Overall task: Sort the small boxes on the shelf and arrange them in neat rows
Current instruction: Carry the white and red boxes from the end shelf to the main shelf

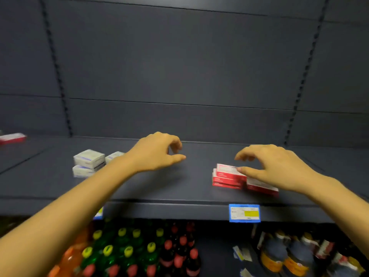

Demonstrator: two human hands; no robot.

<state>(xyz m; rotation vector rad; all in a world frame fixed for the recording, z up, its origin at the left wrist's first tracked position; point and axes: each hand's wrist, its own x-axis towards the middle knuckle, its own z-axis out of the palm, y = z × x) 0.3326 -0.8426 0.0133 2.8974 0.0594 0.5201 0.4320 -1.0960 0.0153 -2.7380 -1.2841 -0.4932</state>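
We hold both hands over the shelf [179,186]. The left hand [157,152] hovers with its fingers loosely curled and grips nothing. The right hand [275,166] is spread in a relaxed claw above the red boxes [227,177]. Its thumb tip lies at the edge of the top box, but blur prevents us from confirming contact. No box is gripped.

Location of items: the red boxes form a short stack near the front edge, right of centre. One more red box [261,186] lies just beside the stack, partly under the right hand. The white boxes [88,159] cluster to the left, partly behind the left forearm. A lone red box [13,137] lies far left, well apart.

Hazards, in our judgement:
- The stack layers are offset, so a sideways push by the thumb could slide the top box off.
- The stack stands near the front lip, so a pull toward us could drop a box onto the bottles [123,248] below.
- The left forearm passes just beside the white boxes and could scatter them in a sweep.
- The lone red box is easily overlooked.
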